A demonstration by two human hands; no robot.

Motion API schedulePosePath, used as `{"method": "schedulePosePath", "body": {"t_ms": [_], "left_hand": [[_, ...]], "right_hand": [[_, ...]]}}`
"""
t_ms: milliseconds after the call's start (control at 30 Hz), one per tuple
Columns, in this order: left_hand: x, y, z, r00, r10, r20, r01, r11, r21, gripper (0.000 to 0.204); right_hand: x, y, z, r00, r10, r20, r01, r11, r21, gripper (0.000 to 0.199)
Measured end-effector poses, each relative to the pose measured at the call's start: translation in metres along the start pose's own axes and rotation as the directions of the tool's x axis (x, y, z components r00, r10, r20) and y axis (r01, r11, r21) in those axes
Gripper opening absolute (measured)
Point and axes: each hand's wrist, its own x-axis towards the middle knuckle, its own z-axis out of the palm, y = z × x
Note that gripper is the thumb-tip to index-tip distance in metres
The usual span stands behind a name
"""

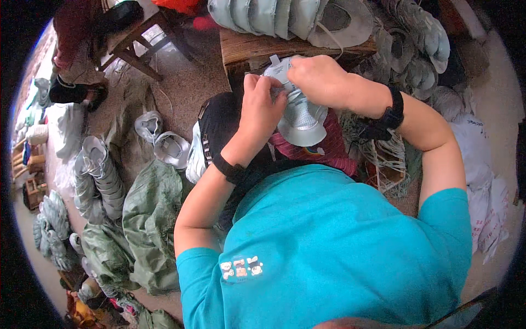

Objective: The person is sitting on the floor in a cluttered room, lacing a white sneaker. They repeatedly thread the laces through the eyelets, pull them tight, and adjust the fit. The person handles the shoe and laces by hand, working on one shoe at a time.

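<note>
A pale grey-white shoe upper lies over my lap, its toe toward me and its tongue pointing away. My left hand pinches the upper's left edge near the opening, thumb and forefinger together. Across from it, my right hand is closed over the right side of the opening. Whatever its fingers grip is hidden beneath them. Maroon cloth shows under the upper.
Nested pale shoe uppers lie on a wooden bench just ahead. More stacks stand on the floor at left, beside green sacks. White strings hang at right. Another person's legs are at far left near a wooden stool.
</note>
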Motion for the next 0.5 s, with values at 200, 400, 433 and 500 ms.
{"method": "schedulePosePath", "body": {"t_ms": [200, 400, 433, 500], "left_hand": [[-0.002, 0.005, -0.001, 0.997, -0.071, 0.025, 0.072, 0.997, -0.033, 0.021], [-0.002, 0.002, 0.002, 0.995, -0.096, 0.01, 0.096, 0.993, -0.065, 0.018], [-0.001, 0.002, 0.003, 0.995, -0.098, 0.014, 0.099, 0.994, -0.055, 0.017], [0.0, 0.002, 0.003, 0.994, -0.106, 0.022, 0.107, 0.994, -0.034, 0.016]], "right_hand": [[-0.01, -0.007, 0.016, 0.995, 0.048, -0.087, -0.042, 0.997, 0.069, 0.007], [-0.001, -0.006, 0.033, 0.955, 0.137, -0.262, -0.081, 0.974, 0.213, 0.014], [0.001, -0.006, 0.036, 0.947, 0.157, -0.281, -0.089, 0.967, 0.239, 0.016], [0.001, -0.006, 0.035, 0.961, 0.187, -0.204, -0.119, 0.945, 0.306, 0.02]]}}
